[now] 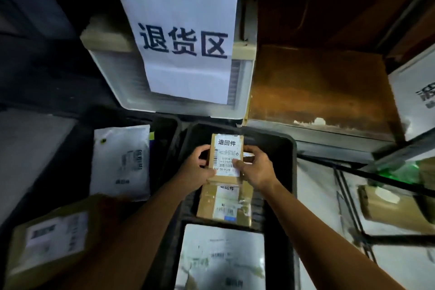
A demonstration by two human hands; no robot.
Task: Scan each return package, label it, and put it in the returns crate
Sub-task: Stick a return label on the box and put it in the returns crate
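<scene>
You hold 1 small cardboard package (226, 179) in 2 hands over the black returns crate (290, 172).

At near left lies a brown box (47, 242) with a blurred label, and just beyond it a white mailer bag (120, 160) rests in a dark left-hand bin (168, 129). Your left hand (196, 168) curls round the package's left edge, thumb on its face. The package carries a white label (227, 146) with bold characters at its far end and barcodes below. Your right hand (257, 168) pinches the right edge, thumb pressed on the label. Under the package, inside the crate, lies another labelled box (223, 207); whether the 2 touch you cannot tell. Nearer you lies a grey mailer (221, 256). Far behind hangs a white paper sign (186, 35), and at far right is a worn wooden shelf (317, 82).
</scene>
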